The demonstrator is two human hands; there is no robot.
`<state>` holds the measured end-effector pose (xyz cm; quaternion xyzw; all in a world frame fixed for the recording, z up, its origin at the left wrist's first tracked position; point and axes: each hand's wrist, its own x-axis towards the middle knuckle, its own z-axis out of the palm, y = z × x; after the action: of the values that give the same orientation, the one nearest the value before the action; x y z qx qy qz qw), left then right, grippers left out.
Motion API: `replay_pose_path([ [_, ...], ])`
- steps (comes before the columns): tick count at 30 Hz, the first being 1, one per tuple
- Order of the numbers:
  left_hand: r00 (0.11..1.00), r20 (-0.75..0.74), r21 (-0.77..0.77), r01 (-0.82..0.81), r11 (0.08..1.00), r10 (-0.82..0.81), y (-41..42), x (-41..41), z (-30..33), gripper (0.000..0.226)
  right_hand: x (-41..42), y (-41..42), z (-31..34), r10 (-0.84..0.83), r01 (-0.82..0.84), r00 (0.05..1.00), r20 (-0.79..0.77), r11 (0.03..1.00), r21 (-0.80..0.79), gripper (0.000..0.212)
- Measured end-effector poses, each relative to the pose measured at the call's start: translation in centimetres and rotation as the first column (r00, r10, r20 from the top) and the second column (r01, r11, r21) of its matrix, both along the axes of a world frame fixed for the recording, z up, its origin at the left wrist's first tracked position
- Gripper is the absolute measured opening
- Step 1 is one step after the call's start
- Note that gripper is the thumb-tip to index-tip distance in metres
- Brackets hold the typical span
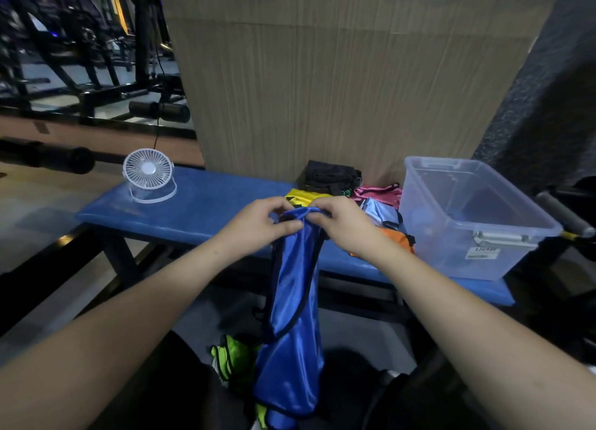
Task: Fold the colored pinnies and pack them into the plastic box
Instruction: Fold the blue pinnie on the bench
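While both hands, left and right, pinch the shiny blue black-trimmed pinny hanging left of the clear plastic box, aligning its top edges should keep the fold neat.

Blue padded table carries white round desk fan at left, heap of colored pinnies mid, clear plastic box at right

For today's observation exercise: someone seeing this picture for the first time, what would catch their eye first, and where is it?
First, the blue pinny, hanging at centre from both hands, the left hand and right hand pinching its top edge. Next, the clear plastic box on the right end of the blue bench, and the white fan at the left end.
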<state>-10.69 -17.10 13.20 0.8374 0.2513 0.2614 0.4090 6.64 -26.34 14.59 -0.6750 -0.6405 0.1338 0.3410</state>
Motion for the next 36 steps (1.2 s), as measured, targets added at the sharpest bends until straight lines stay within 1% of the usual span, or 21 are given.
replay_pose_path([
  [2,0.998,0.019,0.021,-0.052,0.998,0.052,0.0,0.0,0.4,0.009,-0.2,0.0,0.3,-0.01,0.011,1.0,-0.02,0.999,0.033,0.01],
  [3,0.995,0.034,0.052,-0.091,0.994,0.089,0.3,-0.1,0.6,0.014,-0.3,-0.2,0.5,-0.027,0.029,0.999,-0.039,0.998,0.055,0.007],
  [5,0.986,0.069,0.076,-0.159,0.984,0.154,0.9,-0.3,1.2,0.024,-0.1,-0.5,1.0,-0.057,0.062,0.997,-0.059,0.994,0.086,0.01],
  [6,0.98,0.082,0.07,-0.186,0.98,0.18,1.3,-0.5,1.4,0.025,0.0,-0.6,1.3,-0.063,0.068,0.996,-0.063,0.994,0.081,0.01],
  [8,0.971,0.101,0.051,-0.225,0.973,0.219,1.9,-0.8,1.9,0.023,0.2,-0.7,1.6,-0.064,0.066,0.997,-0.038,0.997,0.048,0.01],
  [10,0.969,0.091,0.082,-0.238,0.968,0.23,2.2,-0.9,2.3,0.021,0.3,-0.6,1.7,-0.065,0.065,0.998,0.012,0.997,0.034,0.008],
  [12,0.971,0.095,0.124,-0.232,0.965,0.221,2.3,-0.8,2.5,0.018,0.5,-0.5,1.5,-0.083,0.081,0.996,0.034,0.995,0.057,0.006],
  [14,0.974,0.103,0.157,-0.219,0.963,0.204,2.0,-0.7,2.8,0.011,0.8,-0.4,1.5,-0.111,0.107,0.993,0.032,0.989,0.106,0.007],
  [15,0.973,0.1,0.167,-0.223,0.96,0.209,1.8,-0.5,2.9,0.008,0.8,-0.3,1.5,-0.118,0.115,0.993,0.014,0.984,0.133,0.009],
  [17,0.972,0.097,0.167,-0.229,0.959,0.215,1.2,-0.2,3.1,0.012,0.8,-0.3,1.5,-0.118,0.123,0.992,-0.038,0.978,0.168,0.011],
  [19,0.98,0.092,0.152,-0.191,0.97,0.179,0.6,0.3,3.1,0.012,0.6,-0.2,1.6,-0.117,0.126,0.992,-0.055,0.975,0.185,0.011],
  [21,0.991,0.065,0.14,-0.123,0.982,0.115,-0.1,0.8,3.1,0.003,0.5,-0.1,1.7,-0.115,0.123,0.992,-0.054,0.974,0.192,0.01],
  [23,0.996,0.005,0.14,-0.093,0.986,0.093,-0.6,1.3,3.1,0.027,0.3,0.0,1.8,-0.11,0.118,0.993,-0.053,0.973,0.196,0.01],
  [24,0.992,-0.029,0.165,-0.114,0.98,0.12,-0.7,1.5,3.1,0.031,0.2,0.1,1.8,-0.11,0.119,0.992,-0.056,0.973,0.198,0.01],
  [27,0.979,-0.077,0.276,-0.162,0.947,0.189,-0.6,2.0,3.6,0.015,0.1,0.0,1.6,-0.1,0.112,0.993,-0.067,0.971,0.211,0.006],
  [29,0.984,-0.082,0.283,-0.129,0.95,0.158,-0.5,2.0,4.1,0.016,0.2,-0.3,1.5,-0.081,0.097,0.993,-0.081,0.971,0.22,0.004],
  [32,0.989,-0.094,0.243,-0.084,0.966,0.11,-0.6,2.3,4.7,0.016,0.4,-0.4,1.0,-0.057,0.085,0.991,-0.118,0.967,0.242,0.004],
  [36,0.982,-0.18,0.26,-0.007,0.966,0.055,-0.5,2.6,5.3,0.022,0.2,-0.4,0.6,-0.036,0.082,0.985,-0.17,0.959,0.271,0.009],
])
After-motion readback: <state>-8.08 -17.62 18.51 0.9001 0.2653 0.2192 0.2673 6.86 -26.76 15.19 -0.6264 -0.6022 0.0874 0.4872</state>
